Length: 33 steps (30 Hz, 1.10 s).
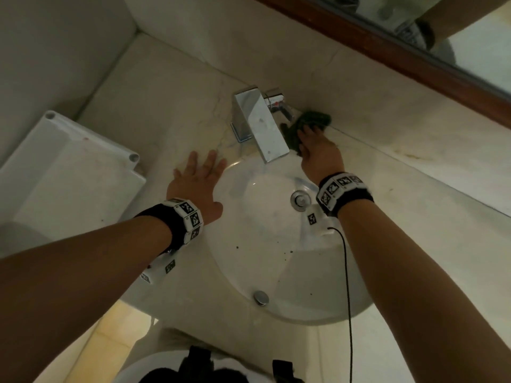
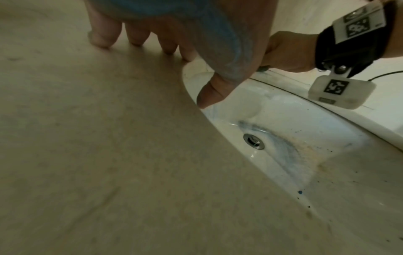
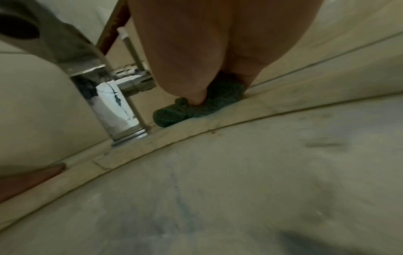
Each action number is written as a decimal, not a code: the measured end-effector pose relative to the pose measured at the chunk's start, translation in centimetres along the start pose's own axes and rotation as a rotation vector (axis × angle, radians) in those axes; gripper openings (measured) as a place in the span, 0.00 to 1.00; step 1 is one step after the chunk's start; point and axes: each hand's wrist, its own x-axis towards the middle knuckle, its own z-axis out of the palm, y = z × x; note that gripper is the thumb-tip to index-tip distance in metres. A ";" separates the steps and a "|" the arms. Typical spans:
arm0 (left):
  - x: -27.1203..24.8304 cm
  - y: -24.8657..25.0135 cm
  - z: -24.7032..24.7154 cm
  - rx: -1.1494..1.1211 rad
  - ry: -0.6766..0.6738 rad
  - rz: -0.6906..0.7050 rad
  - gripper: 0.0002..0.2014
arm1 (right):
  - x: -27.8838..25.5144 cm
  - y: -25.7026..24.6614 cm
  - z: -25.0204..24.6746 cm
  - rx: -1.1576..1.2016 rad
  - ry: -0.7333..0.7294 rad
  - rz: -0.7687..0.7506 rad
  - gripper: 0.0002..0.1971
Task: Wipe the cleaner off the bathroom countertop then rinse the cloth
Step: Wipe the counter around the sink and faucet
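A bunched dark green cloth (image 1: 318, 118) (image 3: 218, 101) lies on the beige countertop (image 1: 166, 106) (image 3: 240, 189), against the back wall just right of the chrome faucet (image 1: 260, 125) (image 3: 122, 107). My right hand (image 1: 315, 150) (image 3: 196, 51) bears down on the cloth, thumb dug into its folds. My left hand (image 1: 197, 178) (image 2: 196, 34) lies flat on the counter left of the sink (image 1: 262, 244) (image 2: 283, 120), fingers spread and thumb over the basin rim. Faint blue cleaner streaks (image 3: 181, 198) mark the counter, and a blue smear (image 2: 283, 146) rings the drain (image 2: 254, 141).
A white ceramic slab (image 1: 69, 167) sits at the counter's left end. A wood-framed mirror (image 1: 387, 48) runs along the back wall. A black cable (image 1: 347, 272) hangs from my right wrist across the basin. Dark specks dot the sink bowl.
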 end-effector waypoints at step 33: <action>1.0 1.0 -1.3 -0.038 -0.056 -0.149 0.51 | 2.2 -4.6 3.7 0.115 0.014 -0.261 0.30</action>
